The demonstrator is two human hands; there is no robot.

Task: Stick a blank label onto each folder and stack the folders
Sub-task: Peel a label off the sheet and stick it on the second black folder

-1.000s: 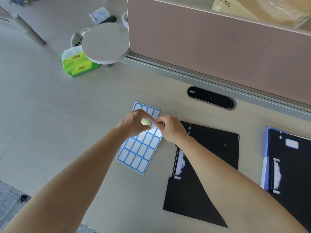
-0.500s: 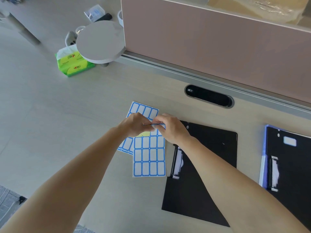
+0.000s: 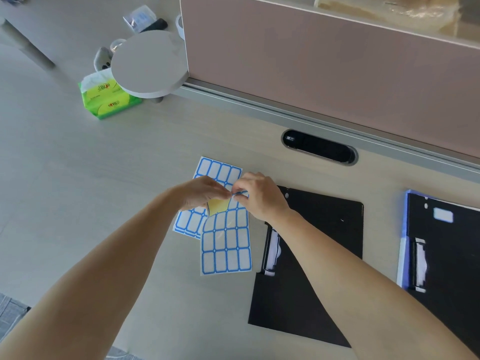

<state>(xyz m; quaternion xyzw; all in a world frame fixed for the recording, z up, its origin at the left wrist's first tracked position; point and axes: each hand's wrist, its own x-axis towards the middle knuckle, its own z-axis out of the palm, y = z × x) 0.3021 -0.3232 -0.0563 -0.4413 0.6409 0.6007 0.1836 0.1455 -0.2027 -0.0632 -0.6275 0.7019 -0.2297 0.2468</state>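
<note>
Pinching at one spot, two bare hands meet above the label sheets at mid-desk.

- Left hand (image 3: 200,192): fingers curled, pinching the bent top corner of the nearer label sheet (image 3: 226,245). The corner is folded over and shows a yellow underside (image 3: 218,206).
- Right hand (image 3: 259,196): fingertips closed on a blue-edged label (image 3: 241,194) at that same corner, touching the left fingertips. Whether the label is fully free of the sheet cannot be told.
- Label sheets, count two. The nearer one lies mostly flat on the desk (image 3: 78,203), with four columns of blue-bordered white labels. The farther label sheet (image 3: 217,170) lies flat and tilted, partly under the nearer one and under the left hand.
- Folders, count two, both black, both flat on the desk and well apart, not stacked. The middle folder (image 3: 324,255) sits just right of the nearer sheet, under the right forearm; no label shows on its visible part. The right folder (image 3: 446,255) has a blue edge and carries one white label (image 3: 443,214) near its top.
- Clips, one per folder, along each left edge.
- Other items: one green tissue pack (image 3: 109,100) far left, one round white shelf (image 3: 149,63) overhanging it, one pink partition (image 3: 324,68) along the back, one oval cable slot (image 3: 319,148) in the desk.
</note>
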